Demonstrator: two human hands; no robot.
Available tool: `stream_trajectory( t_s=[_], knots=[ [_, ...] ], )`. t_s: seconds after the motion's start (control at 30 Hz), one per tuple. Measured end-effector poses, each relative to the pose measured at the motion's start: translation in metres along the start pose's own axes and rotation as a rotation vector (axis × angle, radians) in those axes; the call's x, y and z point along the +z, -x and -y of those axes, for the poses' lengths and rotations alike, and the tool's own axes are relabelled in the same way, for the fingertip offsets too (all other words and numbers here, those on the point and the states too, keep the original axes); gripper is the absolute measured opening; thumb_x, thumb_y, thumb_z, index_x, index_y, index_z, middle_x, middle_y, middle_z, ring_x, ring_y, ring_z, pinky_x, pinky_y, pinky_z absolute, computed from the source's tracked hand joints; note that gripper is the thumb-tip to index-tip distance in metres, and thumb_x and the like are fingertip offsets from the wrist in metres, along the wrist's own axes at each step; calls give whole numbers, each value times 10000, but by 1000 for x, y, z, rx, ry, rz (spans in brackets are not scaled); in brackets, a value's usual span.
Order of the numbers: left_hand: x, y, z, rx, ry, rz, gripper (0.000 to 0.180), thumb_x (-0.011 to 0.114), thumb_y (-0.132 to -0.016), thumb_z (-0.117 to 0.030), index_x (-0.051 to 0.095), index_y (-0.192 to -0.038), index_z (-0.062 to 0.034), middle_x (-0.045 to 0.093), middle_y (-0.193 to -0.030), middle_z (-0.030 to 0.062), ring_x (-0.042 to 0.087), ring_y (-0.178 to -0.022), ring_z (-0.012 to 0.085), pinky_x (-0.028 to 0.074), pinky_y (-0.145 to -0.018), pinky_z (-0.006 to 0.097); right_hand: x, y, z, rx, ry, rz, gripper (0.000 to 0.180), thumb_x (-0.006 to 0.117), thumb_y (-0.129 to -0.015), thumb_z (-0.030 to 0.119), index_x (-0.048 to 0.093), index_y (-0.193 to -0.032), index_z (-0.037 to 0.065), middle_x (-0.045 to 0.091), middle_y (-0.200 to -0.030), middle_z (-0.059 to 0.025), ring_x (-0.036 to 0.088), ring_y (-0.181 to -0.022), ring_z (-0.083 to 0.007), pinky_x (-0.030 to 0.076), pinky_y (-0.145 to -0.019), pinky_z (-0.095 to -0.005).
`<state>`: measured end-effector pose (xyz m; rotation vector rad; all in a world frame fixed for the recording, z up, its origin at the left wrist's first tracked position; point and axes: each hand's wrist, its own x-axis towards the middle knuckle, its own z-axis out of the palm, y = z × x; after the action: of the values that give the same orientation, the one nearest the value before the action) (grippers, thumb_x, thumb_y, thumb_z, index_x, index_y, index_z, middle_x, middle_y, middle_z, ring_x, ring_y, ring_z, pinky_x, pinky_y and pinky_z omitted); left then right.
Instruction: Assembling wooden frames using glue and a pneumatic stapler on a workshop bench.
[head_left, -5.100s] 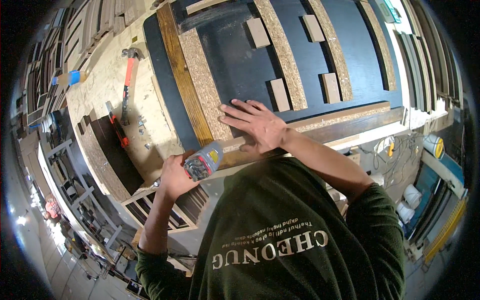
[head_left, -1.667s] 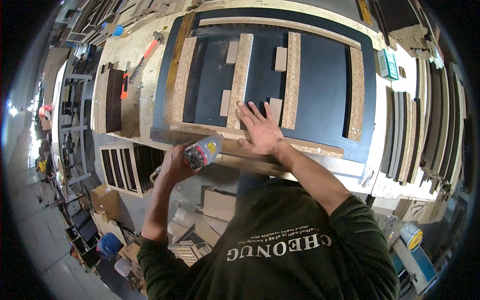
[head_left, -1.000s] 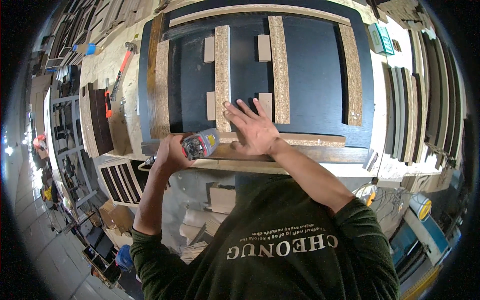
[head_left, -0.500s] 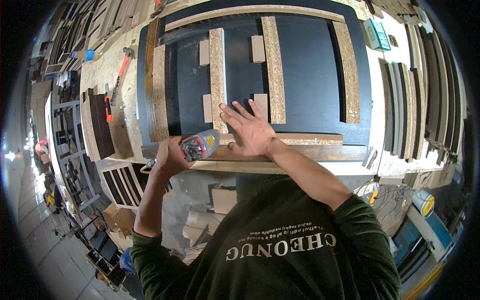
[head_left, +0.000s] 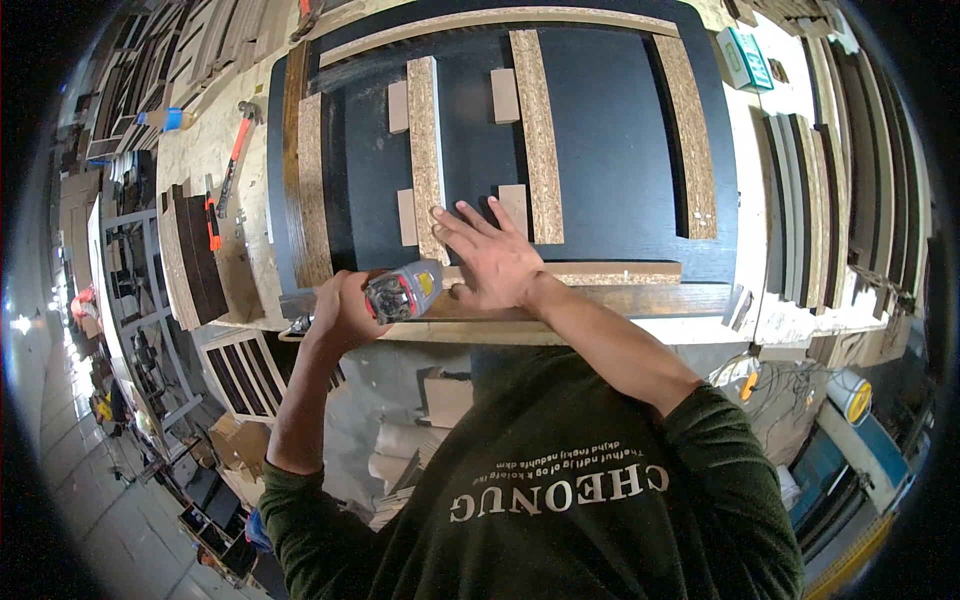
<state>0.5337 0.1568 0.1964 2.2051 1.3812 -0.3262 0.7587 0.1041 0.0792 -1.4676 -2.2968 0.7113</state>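
i'm watching from far off on the head view, and here's the left hand (head_left: 343, 305), fingers closed around a grey-and-red power tool (head_left: 402, 293), most of them tucked behind it out of my sight! the tool's grey end points toward the right hand, right at the near edge of a big dark panel (head_left: 610, 150); whether its nose touches wood, i can't tell.

over to the right hand (head_left: 500, 268): open, palm down, fingers spread wide, a fingertip on the lower part of an upright particleboard strip (head_left: 424, 150), the thumb just beside the tool. under that palm runs the near strip (head_left: 620, 270), lying lengthwise along the panel, with a dark brown board (head_left: 650, 299) on its near side.

across the panel i count four small pale blocks (head_left: 505, 96), two beside each of the middle uprights, one partly covered by the spread fingers. a curved strip (head_left: 500, 17) lines the far side.

out left on the pale bench (head_left: 195, 150) i've got a hammer (head_left: 236, 150), an orange-red cutter (head_left: 213, 222) and a short stack of boards (head_left: 190, 250). far right, a green-and-white box (head_left: 745, 60)!
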Motion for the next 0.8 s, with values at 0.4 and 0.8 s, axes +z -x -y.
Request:
stream_trajectory(
  t_s=[0.4, 0.8],
  knots=[
    [58, 37, 62, 128, -94, -224, 600, 849, -545, -210, 629, -1072, -25, 663, -927, 164, 616, -893, 369, 495, -793, 437, -1, 9, 4, -28, -3, -6, 835, 642, -745, 409, 316, -1432, 64, 214, -1541, -135, 179, -1433, -306, 111, -1136, -582],
    [50, 68, 1, -173, 331, 32, 564, 803, -562, -159, 640, -1063, 40, 682, -875, 205, 669, -821, 347, 529, -744, 366, -58, 84, -48, 302, 116, 79, 1019, 646, -705, 629, 234, -1484, 117, 154, -1566, -89, 174, -1433, -316, 89, -1135, -604]
  ],
)
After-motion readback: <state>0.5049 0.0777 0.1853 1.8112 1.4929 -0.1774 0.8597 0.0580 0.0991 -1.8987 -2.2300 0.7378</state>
